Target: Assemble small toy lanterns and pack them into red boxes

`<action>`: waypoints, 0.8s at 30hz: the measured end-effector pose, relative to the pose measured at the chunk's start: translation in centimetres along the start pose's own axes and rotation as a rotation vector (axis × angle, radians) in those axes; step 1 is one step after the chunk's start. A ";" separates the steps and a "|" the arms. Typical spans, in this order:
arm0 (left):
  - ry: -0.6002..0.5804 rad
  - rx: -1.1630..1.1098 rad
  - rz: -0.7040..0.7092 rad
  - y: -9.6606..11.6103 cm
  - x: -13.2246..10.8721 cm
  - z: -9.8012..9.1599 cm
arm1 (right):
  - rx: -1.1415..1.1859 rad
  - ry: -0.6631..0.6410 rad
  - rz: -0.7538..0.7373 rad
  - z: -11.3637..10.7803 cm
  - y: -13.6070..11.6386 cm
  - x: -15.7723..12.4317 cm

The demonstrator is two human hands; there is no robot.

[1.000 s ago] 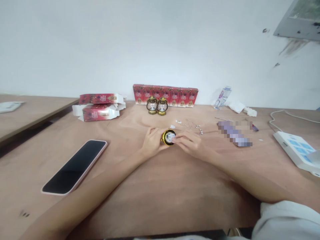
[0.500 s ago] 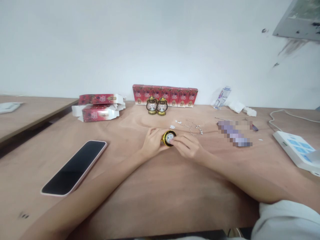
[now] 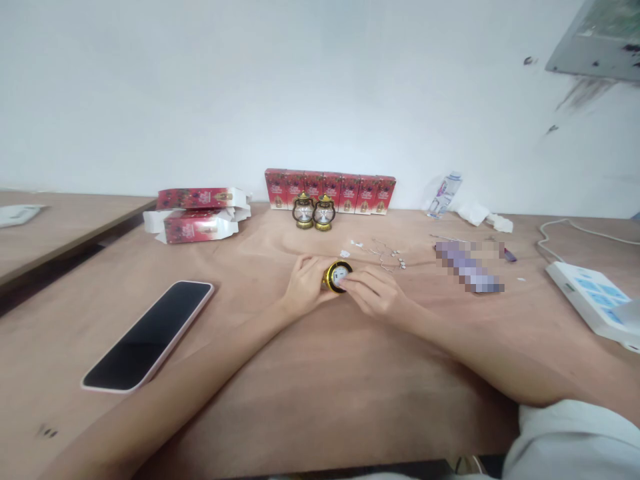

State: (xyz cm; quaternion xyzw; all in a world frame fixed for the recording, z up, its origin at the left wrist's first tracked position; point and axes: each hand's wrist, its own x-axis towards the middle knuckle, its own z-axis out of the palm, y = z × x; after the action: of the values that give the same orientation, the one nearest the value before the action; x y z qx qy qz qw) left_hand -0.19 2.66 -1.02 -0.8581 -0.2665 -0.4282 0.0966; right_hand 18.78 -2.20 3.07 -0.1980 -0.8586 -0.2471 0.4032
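Observation:
My left hand (image 3: 306, 288) is wrapped round a small gold lantern (image 3: 337, 273), turned so that its round underside faces me. That underside has a gold rim, a black ring and a pale disc in the middle. On the disc's right side rest the pinched thumb and fingertips of my right hand (image 3: 376, 293); whether anything tiny is between them is too small to tell. Beyond my hands stand two matching lanterns (image 3: 314, 212), upright side by side. Loose thin wires with small beads (image 3: 387, 255) and white scraps (image 3: 345, 254) lie just past my right hand.
Several red boxes (image 3: 330, 190) stand in a row by the wall. Opened red boxes (image 3: 197, 225) lie at the back left. A phone (image 3: 150, 337) is near my left forearm. To the right are a clear bottle (image 3: 444, 195), crumpled tissue (image 3: 473, 212), a blurred purple item (image 3: 467, 267) and a power strip (image 3: 595, 300).
My right fingertips have shifted very slightly on the lantern's underside. Everything else looks the same.

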 end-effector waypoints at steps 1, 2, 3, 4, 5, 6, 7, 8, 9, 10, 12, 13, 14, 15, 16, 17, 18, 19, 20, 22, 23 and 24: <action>0.000 0.003 -0.002 0.0 0.0 0.0 | -0.014 0.005 -0.016 0.0 0.0 0.0; -0.001 0.005 -0.004 0.0 0.0 0.0 | -0.029 0.009 -0.030 0.0 0.1 -0.1; -0.006 0.007 -0.007 0.0 0.0 0.0 | -0.042 0.011 -0.039 0.1 0.1 -0.2; -0.012 0.010 -0.011 0.0 -0.1 0.1 | -0.049 0.003 -0.041 0.1 0.1 -0.3; -0.018 0.014 -0.017 0.0 -0.1 0.1 | -0.049 -0.008 -0.038 0.2 0.1 -0.4; -0.028 0.018 -0.024 -0.1 -0.1 0.1 | -0.045 -0.022 -0.030 0.2 0.1 -0.4; -0.035 0.021 -0.029 -0.1 -0.1 0.2 | -0.043 -0.034 -0.023 0.2 0.1 -0.5; -0.038 0.022 -0.031 -0.1 -0.2 0.2 | -0.047 -0.042 -0.018 0.3 0.1 -0.6; -0.036 0.023 -0.029 -0.2 -0.2 0.2 | -0.059 -0.047 -0.018 0.3 0.1 -0.6; -0.033 0.023 -0.025 -0.2 -0.2 0.3 | -0.079 -0.049 -0.020 0.3 0.0 -0.6; -0.018 0.020 -0.013 -0.2 -0.2 0.3 | -0.114 -0.045 -0.029 0.2 0.0 -0.5; -0.007 0.016 -0.005 -0.1 -0.2 0.2 | -0.118 -0.040 -0.031 0.2 -0.1 -0.4; 0.000 0.010 0.002 -0.1 -0.1 0.2 | -0.111 -0.036 -0.023 0.1 -0.2 -0.3; 0.002 0.004 0.005 0.0 0.0 0.1 | -0.088 -0.037 -0.002 0.0 -0.2 -0.2; -0.001 0.000 0.002 0.1 0.0 0.0 | -0.049 -0.041 0.031 -0.1 -0.2 -0.1; -0.010 -0.001 -0.003 0.1 0.1 -0.1 | 0.001 -0.045 0.083 -0.2 -0.2 -0.1; -0.023 -0.002 -0.009 0.2 0.1 -0.2 | 0.057 -0.046 0.159 -0.2 -0.2 0.0; -0.035 -0.004 -0.013 0.3 0.1 -0.3 | 0.117 -0.042 0.254 -0.2 -0.1 0.0; -0.046 -0.008 -0.015 0.3 0.2 -0.3 | 0.181 -0.035 0.362 -0.1 0.0 0.1; -0.063 -0.016 -0.014 0.3 0.1 -0.4 | 0.324 -0.035 0.595 0.2 0.2 0.1; -0.068 -0.017 -0.007 0.3 0.1 -0.4 | 0.419 -0.053 0.709 0.5 0.4 0.0; -0.069 -0.014 0.008 0.3 0.1 -0.4 | 0.531 -0.077 0.812 0.8 0.4 0.0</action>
State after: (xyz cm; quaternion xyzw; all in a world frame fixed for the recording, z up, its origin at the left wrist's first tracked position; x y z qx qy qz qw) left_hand -0.26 2.28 -0.71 -0.8741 -0.2632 -0.3997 0.0830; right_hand 18.56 -1.39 2.73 -0.4163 -0.7596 0.1655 0.4715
